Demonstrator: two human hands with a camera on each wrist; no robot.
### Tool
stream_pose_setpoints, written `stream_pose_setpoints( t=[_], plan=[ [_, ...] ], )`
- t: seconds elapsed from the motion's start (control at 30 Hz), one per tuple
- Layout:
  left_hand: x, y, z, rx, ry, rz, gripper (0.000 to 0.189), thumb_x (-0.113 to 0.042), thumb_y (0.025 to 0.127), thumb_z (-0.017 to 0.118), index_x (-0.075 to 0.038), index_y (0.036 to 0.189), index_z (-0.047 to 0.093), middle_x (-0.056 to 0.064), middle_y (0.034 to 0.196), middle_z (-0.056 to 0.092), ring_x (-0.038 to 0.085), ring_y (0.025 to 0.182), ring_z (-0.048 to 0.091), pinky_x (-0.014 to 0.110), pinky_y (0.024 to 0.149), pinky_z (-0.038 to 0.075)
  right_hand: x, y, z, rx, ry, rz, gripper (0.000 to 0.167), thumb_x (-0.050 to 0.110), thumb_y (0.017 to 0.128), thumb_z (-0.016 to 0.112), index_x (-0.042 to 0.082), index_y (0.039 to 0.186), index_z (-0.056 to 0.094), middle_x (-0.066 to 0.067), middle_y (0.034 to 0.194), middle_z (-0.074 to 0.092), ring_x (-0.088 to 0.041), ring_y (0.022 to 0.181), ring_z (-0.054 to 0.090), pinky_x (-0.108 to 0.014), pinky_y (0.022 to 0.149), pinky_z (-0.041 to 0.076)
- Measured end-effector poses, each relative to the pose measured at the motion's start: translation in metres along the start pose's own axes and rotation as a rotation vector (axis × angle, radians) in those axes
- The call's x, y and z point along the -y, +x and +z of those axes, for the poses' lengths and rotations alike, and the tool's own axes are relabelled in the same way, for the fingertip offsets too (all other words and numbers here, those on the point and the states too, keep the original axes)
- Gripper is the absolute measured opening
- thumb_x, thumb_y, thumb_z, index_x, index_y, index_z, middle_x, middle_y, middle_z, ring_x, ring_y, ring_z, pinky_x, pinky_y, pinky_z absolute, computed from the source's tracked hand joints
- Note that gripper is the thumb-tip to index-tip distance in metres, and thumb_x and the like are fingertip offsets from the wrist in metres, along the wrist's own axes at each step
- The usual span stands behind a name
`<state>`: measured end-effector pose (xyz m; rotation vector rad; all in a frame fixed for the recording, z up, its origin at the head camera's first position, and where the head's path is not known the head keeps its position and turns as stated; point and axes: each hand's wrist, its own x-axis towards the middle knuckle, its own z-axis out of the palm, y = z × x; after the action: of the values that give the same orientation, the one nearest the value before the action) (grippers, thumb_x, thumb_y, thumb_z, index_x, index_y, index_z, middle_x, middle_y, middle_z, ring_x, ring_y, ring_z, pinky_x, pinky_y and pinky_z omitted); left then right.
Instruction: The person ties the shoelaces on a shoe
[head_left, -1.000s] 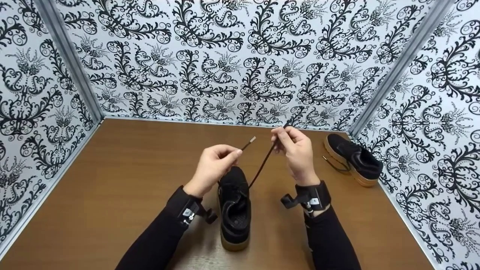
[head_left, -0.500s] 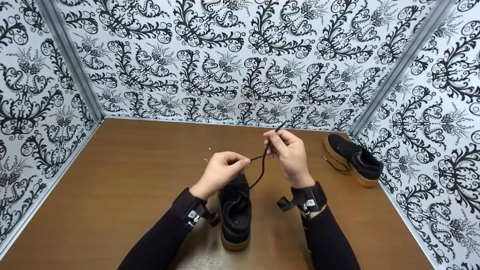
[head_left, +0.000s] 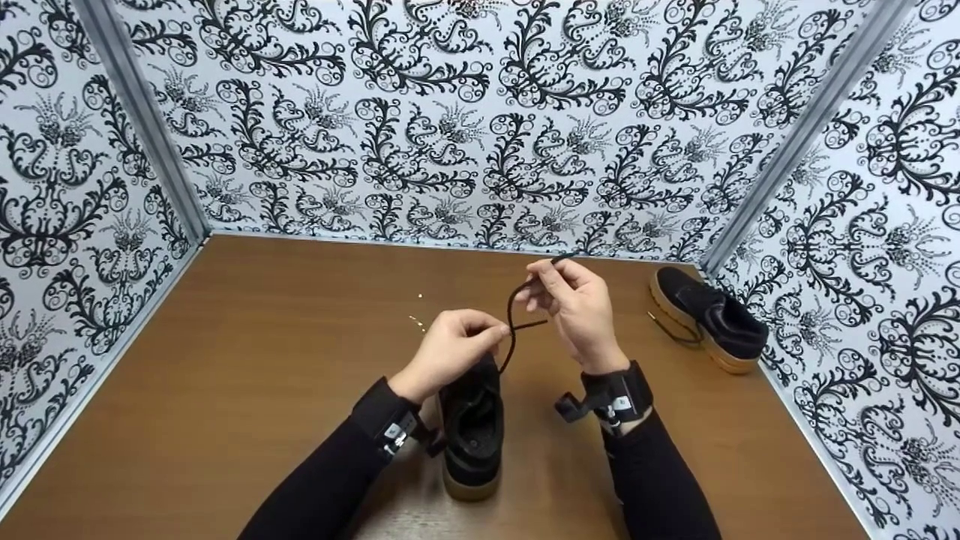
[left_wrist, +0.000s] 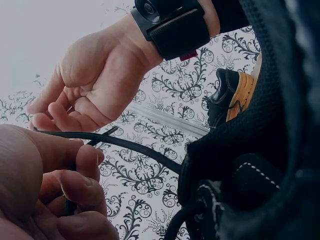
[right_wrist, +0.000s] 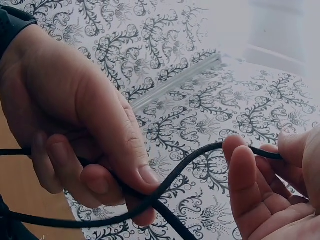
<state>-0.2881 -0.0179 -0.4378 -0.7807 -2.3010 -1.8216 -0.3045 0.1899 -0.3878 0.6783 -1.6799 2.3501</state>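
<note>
A black shoe [head_left: 472, 446] with a tan sole stands upright in front of me, its toe partly hidden by my left hand [head_left: 454, 349]. That hand pinches one black shoelace close to its end; the short free end [head_left: 532, 324] sticks out to the right. My right hand [head_left: 577, 311] is up to the right, holding the other shoelace [head_left: 510, 304] between thumb and fingers, and this lace curves down to the shoe. Both laces cross at the left thumb tip [right_wrist: 149, 175], as the right wrist view shows. In the left wrist view the shoe's dark upper [left_wrist: 235, 165] looms close.
A second black shoe [head_left: 709, 319] with a tan sole and a loose lace lies at the right rear of the brown table [head_left: 262, 360]. Patterned wall panels [head_left: 450, 135] with metal corner strips enclose the back and both sides.
My left hand has moved right and slightly nearer me, bringing its lace end across the other lace. My right hand has shifted a little left, and its lace has gone from taut to slack.
</note>
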Motion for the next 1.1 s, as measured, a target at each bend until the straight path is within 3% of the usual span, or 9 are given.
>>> stream_pose_setpoints(
  t=[0.2, 0.37, 0.5, 0.6, 1.0, 1.1],
  plan=[
    [0.0005, -0.0004, 0.0002, 0.003, -0.027, 0.005, 0.021, -0.016, 0.107, 0.074, -0.004, 0.091, 0.082, 0.008, 0.079, 0.073, 0.01, 0.073, 0.062, 0.024, 0.071, 0.049, 0.0001, 0.0017, -0.0026, -0.011, -0.008, 0.016, 0.022, 0.005, 0.115, 0.059, -0.013, 0.114, 0.072, -0.019, 0.101, 0.075, -0.025, 0.083, 0.078, -0.03, 0.071, 0.062],
    [0.0006, -0.0009, 0.0007, 0.005, -0.058, 0.005, 0.025, -0.016, 0.108, 0.072, 0.001, 0.093, 0.081, 0.011, 0.08, 0.073, 0.01, 0.073, 0.061, 0.024, 0.069, 0.048, -0.0002, 0.0034, -0.0047, -0.031, -0.027, 0.024, 0.023, 0.007, 0.114, 0.062, -0.014, 0.116, 0.071, -0.02, 0.104, 0.075, -0.025, 0.085, 0.079, -0.031, 0.072, 0.063],
    [-0.0011, -0.002, 0.0008, 0.004, -0.061, -0.018, 0.019, -0.019, 0.106, 0.077, -0.003, 0.1, 0.085, 0.001, 0.081, 0.074, 0.011, 0.074, 0.064, 0.025, 0.07, 0.05, -0.0018, 0.0048, -0.0061, -0.042, -0.027, 0.034, 0.02, 0.007, 0.114, 0.062, -0.009, 0.114, 0.074, -0.021, 0.106, 0.075, -0.025, 0.086, 0.079, -0.031, 0.073, 0.064],
    [-0.0029, -0.0029, 0.0012, 0.001, -0.052, -0.038, 0.017, -0.023, 0.102, 0.082, -0.006, 0.105, 0.086, -0.005, 0.083, 0.075, 0.011, 0.076, 0.066, 0.025, 0.071, 0.052, -0.003, 0.0057, -0.0067, -0.048, -0.03, 0.042, 0.023, 0.007, 0.114, 0.062, -0.014, 0.117, 0.071, -0.019, 0.108, 0.075, -0.025, 0.087, 0.079, -0.031, 0.074, 0.064],
    [-0.0017, -0.002, 0.0028, -0.008, -0.003, -0.029, 0.015, -0.023, 0.099, 0.085, -0.009, 0.101, 0.086, -0.008, 0.081, 0.073, 0.009, 0.074, 0.064, 0.025, 0.07, 0.051, -0.0035, 0.0062, -0.0068, -0.063, -0.025, 0.05, 0.028, 0.006, 0.114, 0.061, -0.021, 0.119, 0.067, -0.019, 0.107, 0.076, -0.026, 0.087, 0.079, -0.033, 0.078, 0.065],
    [-0.0026, -0.0025, 0.0028, -0.008, -0.01, -0.031, 0.015, -0.023, 0.099, 0.084, -0.008, 0.101, 0.086, -0.008, 0.081, 0.073, 0.009, 0.074, 0.064, 0.025, 0.07, 0.051, -0.0036, 0.0063, -0.007, -0.066, -0.024, 0.065, 0.025, 0.007, 0.114, 0.061, -0.016, 0.117, 0.07, -0.019, 0.107, 0.076, -0.026, 0.087, 0.079, -0.034, 0.079, 0.065]
  ],
)
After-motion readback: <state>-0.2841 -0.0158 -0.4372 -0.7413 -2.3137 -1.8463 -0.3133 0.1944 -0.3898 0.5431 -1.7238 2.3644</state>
